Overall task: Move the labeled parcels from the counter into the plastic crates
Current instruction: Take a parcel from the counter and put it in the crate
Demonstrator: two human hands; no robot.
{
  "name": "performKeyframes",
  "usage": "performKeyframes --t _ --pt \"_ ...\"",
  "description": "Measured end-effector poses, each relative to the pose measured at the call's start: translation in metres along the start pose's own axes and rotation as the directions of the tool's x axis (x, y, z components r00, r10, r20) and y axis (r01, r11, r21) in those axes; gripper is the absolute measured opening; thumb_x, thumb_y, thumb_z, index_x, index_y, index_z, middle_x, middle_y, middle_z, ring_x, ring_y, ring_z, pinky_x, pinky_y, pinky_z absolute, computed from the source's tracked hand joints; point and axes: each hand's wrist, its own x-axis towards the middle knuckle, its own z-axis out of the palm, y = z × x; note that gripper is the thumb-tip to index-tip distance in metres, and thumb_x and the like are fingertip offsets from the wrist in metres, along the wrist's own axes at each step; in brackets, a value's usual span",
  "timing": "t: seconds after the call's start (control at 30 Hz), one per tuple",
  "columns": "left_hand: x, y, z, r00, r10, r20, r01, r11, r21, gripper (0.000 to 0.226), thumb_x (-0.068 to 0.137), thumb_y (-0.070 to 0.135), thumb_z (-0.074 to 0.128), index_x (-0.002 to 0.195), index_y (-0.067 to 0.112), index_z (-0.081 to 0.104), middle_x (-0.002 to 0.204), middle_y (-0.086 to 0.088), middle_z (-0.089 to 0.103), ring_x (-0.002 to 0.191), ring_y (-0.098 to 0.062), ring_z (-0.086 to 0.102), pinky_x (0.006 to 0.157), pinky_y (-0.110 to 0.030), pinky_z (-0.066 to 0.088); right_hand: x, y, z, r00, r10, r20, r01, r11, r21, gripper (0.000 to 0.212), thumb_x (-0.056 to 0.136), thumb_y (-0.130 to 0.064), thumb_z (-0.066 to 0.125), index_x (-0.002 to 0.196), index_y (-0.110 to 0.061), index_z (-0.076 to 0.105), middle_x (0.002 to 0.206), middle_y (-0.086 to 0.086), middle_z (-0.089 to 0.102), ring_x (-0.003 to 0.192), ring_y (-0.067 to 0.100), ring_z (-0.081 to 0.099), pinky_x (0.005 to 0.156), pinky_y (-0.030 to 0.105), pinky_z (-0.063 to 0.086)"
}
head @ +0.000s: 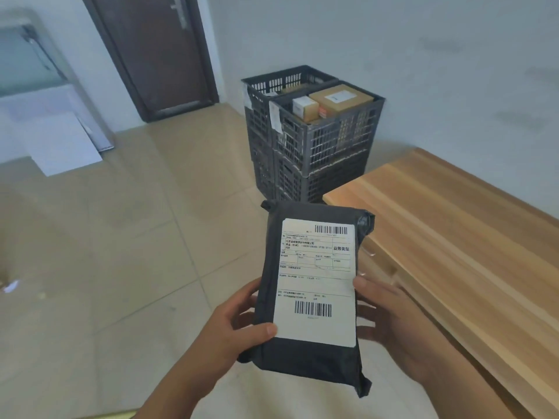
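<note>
Head view: both hands — left hand (239,325), right hand (390,316) — grip a black plastic labeled parcel (314,285) beside the wooden counter (453,237); carrying step — next, likely reaching the stacked dark plastic crates (326,140).

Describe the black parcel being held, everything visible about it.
The black parcel is a flat, soft-looking plastic mailer bag with crinkled, folded ends. A large white shipping label with two barcodes and printed text covers most of its upper face. It is held in the air, label up, tilted slightly, above the tiled floor beside the wooden counter. The left hand and right hand grip its long sides, thumbs on top.
</note>
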Motion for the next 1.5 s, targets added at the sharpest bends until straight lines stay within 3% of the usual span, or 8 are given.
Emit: performKeyframes --t 0.07,0.27,0.43,0.6,0.77,0.97,1.3,1.5 --pt "0.003 0.000 -0.017 1.000 -0.009 -0.003 0.009 1.000 -0.010 0.072 0.066 0.041 0.078 0.133 0.058 0.058 0.130 0.007 0.071 0.111 -0.021 0.073 0.061 -0.022 0.054 0.013 -0.002 0.015 1.000 0.020 -0.002 -0.020 1.000 -0.008 0.043 0.076 -0.036 0.087 0.115 -0.021 0.079 0.119 0.009 0.077 0.104 0.028 0.076 0.085 0.045 0.057" --pt "0.038 -0.002 -0.054 0.999 -0.047 0.002 0.047 0.998 -0.052 0.072 0.065 0.038 0.078 0.131 0.058 0.059 0.130 0.007 0.071 0.110 -0.020 0.073 0.060 -0.020 0.053 0.064 -0.014 0.030 0.999 0.042 0.016 -0.041 0.998 -0.049 0.048 0.079 -0.032 0.081 0.123 -0.015 0.075 0.123 0.010 0.076 0.111 0.031 0.074 0.087 0.047 0.058" --pt "0.090 0.006 -0.093 0.996 -0.064 -0.056 0.059 0.995 -0.075 0.072 0.068 0.037 0.079 0.135 0.055 0.059 0.133 0.005 0.070 0.115 -0.023 0.072 0.078 -0.039 0.059 0.144 -0.036 0.040 0.995 0.040 0.088 -0.032 0.996 -0.086 0.045 0.080 -0.034 0.076 0.121 -0.015 0.077 0.122 0.010 0.077 0.112 0.031 0.074 0.093 0.050 0.057" --pt "0.154 0.045 -0.141 0.994 -0.085 -0.070 0.085 0.996 -0.011 0.076 0.071 0.041 0.077 0.141 0.056 0.051 0.138 0.010 0.067 0.118 -0.022 0.071 0.075 -0.034 0.055 0.236 -0.067 0.053 0.988 0.051 0.146 -0.038 0.995 -0.090 0.044 0.085 -0.039 0.077 0.125 -0.021 0.074 0.124 0.004 0.077 0.113 0.026 0.074 0.096 0.052 0.057" --pt "0.216 0.075 -0.185 0.987 -0.105 -0.124 0.106 0.994 0.005 0.071 0.074 0.041 0.078 0.140 0.055 0.053 0.139 0.010 0.067 0.118 -0.025 0.070 0.085 -0.051 0.047 0.326 -0.094 0.070 0.980 0.079 0.184 -0.066 0.995 -0.078 0.049 0.085 -0.039 0.081 0.126 -0.016 0.071 0.121 0.004 0.078 0.110 0.025 0.075 0.092 0.049 0.061" --pt "0.277 0.085 -0.226 0.980 -0.133 -0.148 0.128 0.991 -0.040 0.071 0.071 0.051 0.082 0.136 0.058 0.055 0.139 0.014 0.066 0.117 -0.019 0.071 0.081 -0.038 0.057 0.406 -0.114 0.086 0.970 0.137 0.200 -0.117 0.987 -0.108 0.057 0.079 -0.040 0.078 0.127 -0.013 0.069 0.120 0.004 0.078 0.110 0.025 0.075 0.098 0.054 0.058" --pt "0.417 0.106 -0.311 0.988 -0.152 0.041 0.153 0.988 -0.035 0.067 0.077 0.044 0.082 0.138 0.053 0.056 0.140 0.010 0.066 0.119 -0.022 0.071 0.069 -0.025 0.058 0.524 -0.151 0.098 0.989 0.119 0.090 -0.111 0.989 -0.094 0.068 0.068 -0.045 0.086 0.127 -0.015 0.070 0.122 0.003 0.077 0.112 0.024 0.074 0.091 0.046 0.061" --pt "0.525 0.144 -0.368 0.967 -0.120 0.223 0.118 0.993 0.023 0.074 0.073 0.052 0.088 0.138 0.055 0.055 0.141 0.014 0.065 0.126 -0.018 0.066 0.084 -0.033 0.061 0.590 -0.196 0.110 0.996 0.083 -0.042 -0.084 0.996 -0.026 0.059 0.073 -0.032 0.086 0.127 -0.014 0.071 0.126 0.007 0.075 0.115 0.029 0.073 0.083 0.036 0.063"
